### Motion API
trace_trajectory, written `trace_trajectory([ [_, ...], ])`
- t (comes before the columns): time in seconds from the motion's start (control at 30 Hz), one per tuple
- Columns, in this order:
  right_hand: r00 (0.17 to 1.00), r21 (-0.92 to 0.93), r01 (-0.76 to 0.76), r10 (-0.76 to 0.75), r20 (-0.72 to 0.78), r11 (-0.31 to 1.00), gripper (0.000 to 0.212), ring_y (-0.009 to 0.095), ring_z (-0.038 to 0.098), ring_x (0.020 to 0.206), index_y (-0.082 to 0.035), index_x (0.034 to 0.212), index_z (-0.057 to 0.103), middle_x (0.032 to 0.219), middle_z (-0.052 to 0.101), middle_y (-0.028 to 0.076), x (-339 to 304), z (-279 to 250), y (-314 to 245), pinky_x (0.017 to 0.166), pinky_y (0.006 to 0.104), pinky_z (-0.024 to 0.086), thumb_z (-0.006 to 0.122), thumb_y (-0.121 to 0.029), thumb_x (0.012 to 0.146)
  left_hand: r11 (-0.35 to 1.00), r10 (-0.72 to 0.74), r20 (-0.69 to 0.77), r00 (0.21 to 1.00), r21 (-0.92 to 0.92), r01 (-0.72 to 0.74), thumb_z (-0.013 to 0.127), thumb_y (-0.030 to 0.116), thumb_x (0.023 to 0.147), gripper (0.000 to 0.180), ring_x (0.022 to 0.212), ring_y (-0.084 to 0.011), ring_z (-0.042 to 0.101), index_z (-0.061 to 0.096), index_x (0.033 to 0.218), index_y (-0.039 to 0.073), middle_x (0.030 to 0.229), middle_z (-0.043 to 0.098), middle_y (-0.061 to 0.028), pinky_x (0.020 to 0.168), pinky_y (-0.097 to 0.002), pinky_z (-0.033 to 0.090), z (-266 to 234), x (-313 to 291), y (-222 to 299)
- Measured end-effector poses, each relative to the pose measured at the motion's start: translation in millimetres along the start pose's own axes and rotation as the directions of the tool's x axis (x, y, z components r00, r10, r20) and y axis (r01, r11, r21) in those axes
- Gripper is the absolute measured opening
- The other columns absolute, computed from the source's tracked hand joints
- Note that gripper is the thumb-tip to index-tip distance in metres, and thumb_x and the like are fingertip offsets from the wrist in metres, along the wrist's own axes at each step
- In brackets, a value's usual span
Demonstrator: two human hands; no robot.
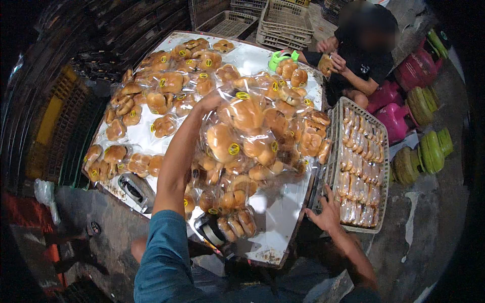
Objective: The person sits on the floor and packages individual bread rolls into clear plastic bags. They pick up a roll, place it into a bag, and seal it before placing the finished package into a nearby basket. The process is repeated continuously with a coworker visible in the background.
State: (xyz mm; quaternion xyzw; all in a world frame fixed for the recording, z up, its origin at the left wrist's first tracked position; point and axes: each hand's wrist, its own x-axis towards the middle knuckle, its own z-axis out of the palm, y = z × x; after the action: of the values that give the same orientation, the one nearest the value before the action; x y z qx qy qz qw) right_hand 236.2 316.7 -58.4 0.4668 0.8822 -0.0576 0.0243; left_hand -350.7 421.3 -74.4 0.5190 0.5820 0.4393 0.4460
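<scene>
Buns (242,114) in clear bags (258,134), yellow labels (234,149) too small to read, grasped by left hand (214,100); right hand (327,212) released, spread beside crate (385,146).

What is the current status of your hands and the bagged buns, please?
Left hand at the bagged buns, fingers hidden. Right hand open, beside left edge of the plastic crate. Those buns block part of the white tabletop.

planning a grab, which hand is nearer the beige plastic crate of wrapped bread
Right. The right hand is at the near left side of the beige plastic crate; the left hand is farther off, over the table, partly behind bagged buns.
</scene>
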Motion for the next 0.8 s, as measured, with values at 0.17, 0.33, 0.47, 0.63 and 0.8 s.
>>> trace_trajectory([
  [0.17,1.000,0.036,0.001,-0.001,0.004,0.999,0.068,0.045,0.046,0.131,0.002,0.119,0.065,0.160,0.028,0.018,5,-1,-3,0.106,0.0606,0.037,0.072,-0.054,0.081,0.548,0.219,-0.180,0.959,0.836,0.032,0.066,0.041,0.092,0.072,0.131,-0.0346,0.053,0.044,0.147,0.001,0.145,0.052,-0.0206,0.111,-0.0433,0.041,24,-4,2],
  [0.33,0.997,0.164,-0.020,0.033,-0.075,0.986,0.070,0.044,0.050,0.128,0.002,0.127,0.061,0.158,0.031,0.022,-4,1,2,0.102,0.0537,0.044,0.074,-0.049,0.082,0.643,0.509,-0.472,0.720,0.764,0.047,0.070,0.032,0.091,0.051,0.113,-0.0424,0.060,0.057,0.129,0.001,0.126,0.060,-0.0255,0.089,-0.0502,0.049,118,-125,125],
  [0.47,0.877,-0.179,0.172,-0.233,-0.421,0.969,0.069,0.042,0.051,0.128,0.001,0.130,0.055,0.148,0.042,0.024,-23,-1,-25,0.102,0.0511,0.045,0.076,-0.043,0.081,0.768,0.467,-0.235,0.853,0.586,-0.259,0.070,0.027,0.090,0.032,0.099,-0.0379,0.064,0.068,0.113,0.006,0.105,0.065,-0.0209,0.083,-0.0477,0.051,230,-245,140],
  [0.63,0.950,0.459,0.289,-0.311,-0.030,0.840,0.055,0.041,0.059,0.102,-0.005,0.113,0.059,0.117,0.055,0.021,-49,71,-79,0.093,0.0581,0.045,0.077,-0.041,0.076,0.939,0.160,-0.275,0.948,0.338,-0.061,0.072,0.029,0.089,0.036,0.091,-0.0337,0.067,0.067,0.116,0.005,0.100,0.067,-0.0171,0.080,-0.0422,0.053,309,-322,109],
  [0.8,0.993,0.056,0.104,-0.107,0.051,0.993,0.074,0.044,0.051,0.121,-0.012,0.141,0.050,0.128,0.049,0.026,-56,93,-119,0.100,0.0549,0.044,0.077,-0.038,0.078,0.981,0.074,-0.142,0.987,0.191,-0.046,0.073,0.029,0.090,0.039,0.087,-0.0325,0.068,0.067,0.119,0.004,0.097,0.068,-0.0172,0.080,-0.0409,0.053,344,-400,100],
])
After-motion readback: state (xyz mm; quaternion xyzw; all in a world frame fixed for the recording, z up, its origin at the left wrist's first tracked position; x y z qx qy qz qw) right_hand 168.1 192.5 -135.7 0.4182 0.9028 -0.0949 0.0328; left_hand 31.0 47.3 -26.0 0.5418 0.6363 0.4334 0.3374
